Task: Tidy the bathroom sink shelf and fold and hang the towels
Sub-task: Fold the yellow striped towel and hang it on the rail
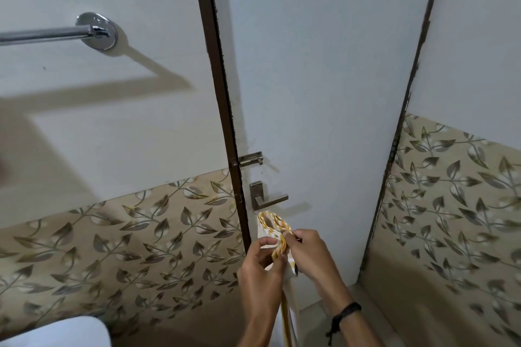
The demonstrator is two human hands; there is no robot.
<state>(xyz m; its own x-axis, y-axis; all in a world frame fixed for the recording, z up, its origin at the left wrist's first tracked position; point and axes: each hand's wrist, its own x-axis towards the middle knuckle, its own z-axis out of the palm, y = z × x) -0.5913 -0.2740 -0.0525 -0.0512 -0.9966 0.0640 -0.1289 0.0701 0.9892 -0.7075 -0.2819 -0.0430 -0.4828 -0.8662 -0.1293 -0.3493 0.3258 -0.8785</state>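
Observation:
A white towel with a yellow-orange striped edge (271,225) is pinched between both my hands just below the door handle. My left hand (260,270) grips its folded edge from the left. From the right, my right hand (308,248) holds the same edge with its fingertips. The rest of the towel hangs down between my forearms and runs out of view at the bottom. A chrome towel bar (48,35) is fixed to the white wall at the upper left, bare, well above and left of my hands.
A white door with a brown frame (222,110) stands straight ahead, with a metal lever handle (267,198) and a slide bolt (251,159). Leaf-patterned tiles cover the lower walls. A white rounded fixture (64,332) shows at the bottom left.

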